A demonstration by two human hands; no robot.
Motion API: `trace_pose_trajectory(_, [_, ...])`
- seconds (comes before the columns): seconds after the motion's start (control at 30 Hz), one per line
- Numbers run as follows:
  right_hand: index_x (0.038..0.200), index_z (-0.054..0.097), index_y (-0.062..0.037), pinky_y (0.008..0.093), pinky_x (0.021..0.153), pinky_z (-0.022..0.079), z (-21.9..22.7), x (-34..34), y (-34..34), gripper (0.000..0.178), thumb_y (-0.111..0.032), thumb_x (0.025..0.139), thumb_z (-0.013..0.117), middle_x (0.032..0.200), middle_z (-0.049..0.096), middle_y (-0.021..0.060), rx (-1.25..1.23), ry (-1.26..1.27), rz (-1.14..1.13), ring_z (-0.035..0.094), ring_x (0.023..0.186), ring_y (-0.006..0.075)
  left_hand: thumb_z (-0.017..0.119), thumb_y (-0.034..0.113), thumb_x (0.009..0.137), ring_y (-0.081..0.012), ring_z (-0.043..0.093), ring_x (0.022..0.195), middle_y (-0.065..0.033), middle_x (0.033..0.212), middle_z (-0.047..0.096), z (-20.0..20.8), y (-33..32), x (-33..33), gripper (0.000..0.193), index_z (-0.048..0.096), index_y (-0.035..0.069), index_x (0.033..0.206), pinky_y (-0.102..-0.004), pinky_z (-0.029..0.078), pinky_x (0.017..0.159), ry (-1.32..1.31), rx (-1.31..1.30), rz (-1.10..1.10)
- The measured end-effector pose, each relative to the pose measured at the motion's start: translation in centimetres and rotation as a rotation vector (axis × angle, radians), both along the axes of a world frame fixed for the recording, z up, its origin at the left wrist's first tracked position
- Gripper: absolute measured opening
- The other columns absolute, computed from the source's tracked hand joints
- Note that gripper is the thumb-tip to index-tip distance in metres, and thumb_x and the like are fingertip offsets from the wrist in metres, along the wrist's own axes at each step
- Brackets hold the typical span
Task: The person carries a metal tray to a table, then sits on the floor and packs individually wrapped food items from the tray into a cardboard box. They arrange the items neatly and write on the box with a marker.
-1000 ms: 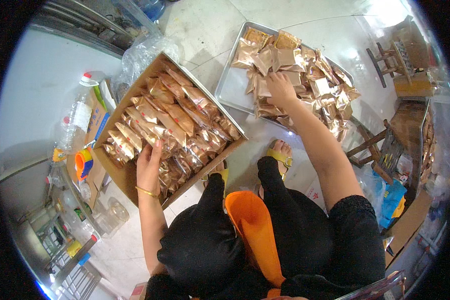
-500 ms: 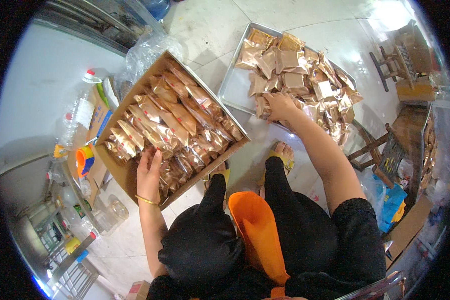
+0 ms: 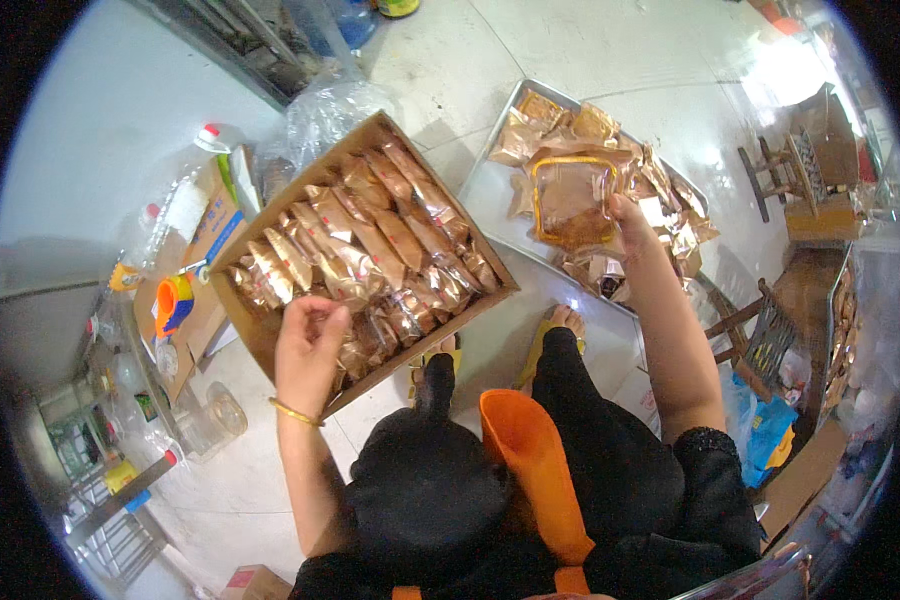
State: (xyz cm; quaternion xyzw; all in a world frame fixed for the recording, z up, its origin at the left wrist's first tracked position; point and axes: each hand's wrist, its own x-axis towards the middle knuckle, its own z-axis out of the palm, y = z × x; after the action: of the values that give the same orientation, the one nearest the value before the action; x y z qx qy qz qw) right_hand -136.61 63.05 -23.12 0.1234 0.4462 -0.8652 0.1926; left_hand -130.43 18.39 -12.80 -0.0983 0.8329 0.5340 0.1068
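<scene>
My right hand (image 3: 627, 222) grips a flat square packet (image 3: 575, 200) by its right edge, holding it up over the metal tray (image 3: 480, 190). The packet has a clear face with an orange-gold border. Below and around it, a heap of gold packets (image 3: 660, 210) fills much of the tray. Over the near left side of an open cardboard box (image 3: 490, 298) hovers my left hand (image 3: 310, 345), its fingers curled in toward the thumb and no packet visible in them. Rows of gold packets (image 3: 375, 235) stand on edge in the box, several showing small red marks.
An orange apron strap piece (image 3: 540, 470) hangs between my knees. Left of the box lie flattened cardboard (image 3: 205, 220), an orange-and-blue tape dispenser (image 3: 173, 303) and plastic bottles. Clear plastic wrap (image 3: 335, 115) sits behind it. Wooden stools (image 3: 760, 335) and a blue bag (image 3: 770, 430) stand at right.
My right hand has lifted a packet from the tray's heap and turned its clear face into view. The left hand's fingers have curled in and come off the boxed packets.
</scene>
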Motion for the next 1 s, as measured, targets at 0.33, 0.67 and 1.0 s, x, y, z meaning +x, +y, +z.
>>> trace_pose_trajectory(0.33, [0.13, 0.056, -0.005, 0.0488, 0.092, 0.053, 7.9, -1.3, -12.3, 0.072, -0.044, 0.073, 0.077, 0.123, 0.062, 0.016, -0.132, -0.141, 0.323, 0.063, 0.11, 0.0335, 0.074, 0.002, 0.08, -0.0165, 0.062, 0.089, -0.0083, 0.099, 0.061, 6.5, 3.0, 3.3, 0.023, 0.058, 0.004, 0.096, -0.0273, 0.053, 0.074, 0.479, -0.024, -0.063])
trace_pose_trajectory(0.67, [0.116, 0.062, -0.0098, 0.0368, 0.079, 0.057, 12.3, 1.8, -28.3, 0.04, -0.043, 0.093, 0.061, 0.108, 0.069, 0.008, -0.045, -0.339, 0.836, 0.068, 0.092, 0.0204, 0.086, 0.031, 0.069, -0.0406, 0.053, 0.117, -0.021, 0.131, 0.05, 5.8, 1.4, 8.6, 0.08, 0.047, 0.005, 0.134, -0.0445, 0.044, 0.1, 0.486, -0.4, -0.012])
trace_pose_trajectory(1.0, [0.128, 0.054, -0.0092, 0.0465, 0.094, 0.054, 9.0, -0.9, -33.0, 0.077, -0.074, 0.088, 0.045, 0.113, 0.065, 0.0134, -0.053, -0.494, 1.108, 0.066, 0.1, 0.027, 0.069, 0.026, 0.088, -0.0438, 0.061, 0.102, -0.027, 0.109, 0.062, -0.9, -2.2, 7.3, 0.054, 0.047, -0.005, 0.126, -0.0447, 0.049, 0.088, 0.163, -0.249, 0.195])
